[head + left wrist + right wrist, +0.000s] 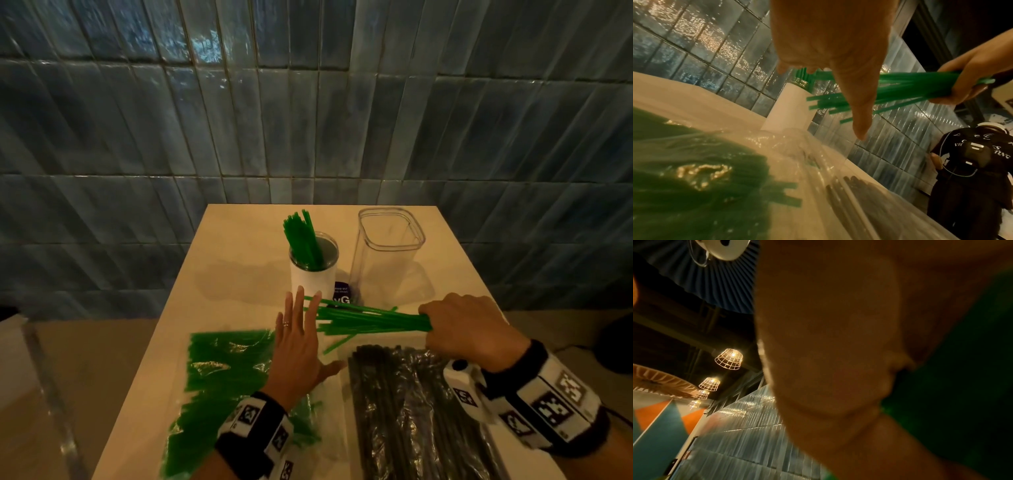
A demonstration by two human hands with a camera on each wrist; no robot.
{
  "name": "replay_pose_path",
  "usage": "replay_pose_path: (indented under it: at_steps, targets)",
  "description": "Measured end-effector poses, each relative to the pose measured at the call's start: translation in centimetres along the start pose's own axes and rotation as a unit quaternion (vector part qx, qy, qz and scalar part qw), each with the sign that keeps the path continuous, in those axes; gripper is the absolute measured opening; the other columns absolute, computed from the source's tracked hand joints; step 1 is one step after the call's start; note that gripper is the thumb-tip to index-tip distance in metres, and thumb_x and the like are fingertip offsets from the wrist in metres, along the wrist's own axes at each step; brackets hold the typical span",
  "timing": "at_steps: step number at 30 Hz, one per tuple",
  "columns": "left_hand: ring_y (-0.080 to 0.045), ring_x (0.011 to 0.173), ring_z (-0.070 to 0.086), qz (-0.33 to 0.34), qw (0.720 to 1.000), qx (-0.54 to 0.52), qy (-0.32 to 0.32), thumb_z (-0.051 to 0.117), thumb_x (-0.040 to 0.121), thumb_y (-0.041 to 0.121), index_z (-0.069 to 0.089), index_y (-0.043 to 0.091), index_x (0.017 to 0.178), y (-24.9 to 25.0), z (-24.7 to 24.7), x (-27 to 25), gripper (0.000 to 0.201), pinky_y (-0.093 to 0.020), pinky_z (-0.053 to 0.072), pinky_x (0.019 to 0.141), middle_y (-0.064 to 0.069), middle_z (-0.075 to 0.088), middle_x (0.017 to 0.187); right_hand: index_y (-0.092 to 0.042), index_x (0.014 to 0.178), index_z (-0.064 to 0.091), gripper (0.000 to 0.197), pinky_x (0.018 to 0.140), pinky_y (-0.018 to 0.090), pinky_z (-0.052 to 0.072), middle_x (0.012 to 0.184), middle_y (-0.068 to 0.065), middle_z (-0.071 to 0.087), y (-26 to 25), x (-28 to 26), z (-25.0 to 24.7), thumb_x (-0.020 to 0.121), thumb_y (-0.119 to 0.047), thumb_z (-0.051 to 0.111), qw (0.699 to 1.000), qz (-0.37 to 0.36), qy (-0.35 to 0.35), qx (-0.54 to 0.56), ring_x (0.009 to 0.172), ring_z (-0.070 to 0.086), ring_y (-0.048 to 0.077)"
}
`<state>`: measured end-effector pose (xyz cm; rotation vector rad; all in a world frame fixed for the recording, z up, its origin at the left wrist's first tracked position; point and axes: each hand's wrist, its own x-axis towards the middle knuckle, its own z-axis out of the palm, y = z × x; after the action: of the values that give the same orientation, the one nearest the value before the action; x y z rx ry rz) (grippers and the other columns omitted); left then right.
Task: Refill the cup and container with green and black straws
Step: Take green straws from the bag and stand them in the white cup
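Right hand (469, 329) fisted round thin green plastic straws (370, 320), left hand (296, 342) flat, fingers straight, w/ glossy bag (222, 370) beneath.

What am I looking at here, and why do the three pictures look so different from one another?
No machine: a person wears three cameras, one on the head and one on each banded wrist. The head view looks down at a pale table. The right hand grips a bundle of green straws; the left hand is held flat, its fingers against the bundle's loose ends. Behind them stand a white cup with green straws already in it and an empty clear container. Nearer lie a bag of green straws and a bag of black straws. The left wrist view shows the same bundle from below; the right wrist view is mostly blocked by the hand itself.
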<state>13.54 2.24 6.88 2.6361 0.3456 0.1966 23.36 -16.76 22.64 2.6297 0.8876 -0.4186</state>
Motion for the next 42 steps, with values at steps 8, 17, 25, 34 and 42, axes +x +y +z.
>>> replay_pose_path:
  at_steps: [8, 17, 25, 34, 42]
  targets:
    - [-0.024, 0.109, 0.059, 0.099, 0.971, 0.062, 0.208, 0.071, 0.066, 0.050, 0.054, 0.019, 0.106, 0.0, -1.7, 1.2, 0.053, -0.049, 0.029, 0.106, -0.006, 0.064, 0.110, -0.030, 0.121, 0.050, 0.032, 0.076, 0.029, 0.041, 0.110, -0.002, 0.057, -1.1, -1.5, -1.2, 0.090, -0.036, 0.051, 0.991, -0.110, 0.057, 0.057, 0.099, 0.056, 0.017]
    - [0.007, 0.041, 0.049, 0.020, 0.977, -0.181, 0.110, 0.070, 0.080, 0.017, 0.061, 0.023, 0.064, -2.1, -1.3, -0.8, 0.020, -0.003, 0.037, 0.042, 0.020, 0.039, 0.041, -0.031, 0.087, 0.064, 0.041, 0.073, 0.010, 0.048, 0.086, -0.017, 0.063, -2.2, -1.1, -4.1, 0.065, -0.065, 0.059, 0.856, -0.219, 0.235, 0.405, 0.085, 0.058, -0.003]
    - [-0.003, 0.037, 0.042, -0.069, 0.944, -0.320, 0.043, 0.066, 0.085, 0.018, 0.051, 0.027, 0.057, 1.7, -1.0, -1.1, 0.034, -0.012, 0.035, 0.043, 0.016, 0.051, 0.042, -0.022, 0.097, 0.052, 0.035, 0.075, 0.015, 0.051, 0.091, -0.005, 0.066, -7.8, 1.0, -2.5, 0.071, -0.036, 0.070, 0.563, -0.222, 0.390, 0.694, 0.083, 0.065, 0.008]
    - [0.002, 0.049, 0.047, -0.129, 0.915, -0.380, -0.037, 0.064, 0.083, 0.015, 0.059, 0.017, 0.075, 1.9, -1.4, 0.0, 0.010, -0.021, 0.046, 0.055, 0.005, 0.058, 0.062, -0.021, 0.061, 0.050, 0.042, 0.037, 0.025, 0.033, 0.047, -0.001, 0.041, -11.0, 0.9, -1.9, 0.087, -0.053, 0.054, 0.482, -0.282, 0.403, 0.725, 0.040, 0.038, 0.005]
    - [-0.010, 0.088, 0.067, -0.156, 0.873, -0.457, -0.067, 0.080, 0.063, 0.046, 0.064, 0.024, 0.098, 0.9, -1.2, 1.8, 0.044, -0.033, 0.056, 0.081, 0.005, 0.071, 0.091, -0.033, 0.095, 0.054, 0.023, 0.048, 0.016, 0.046, 0.060, -0.007, 0.053, -10.4, 2.0, -3.3, 0.081, -0.045, 0.068, 0.455, -0.345, 0.468, 0.674, 0.050, 0.051, -0.003]
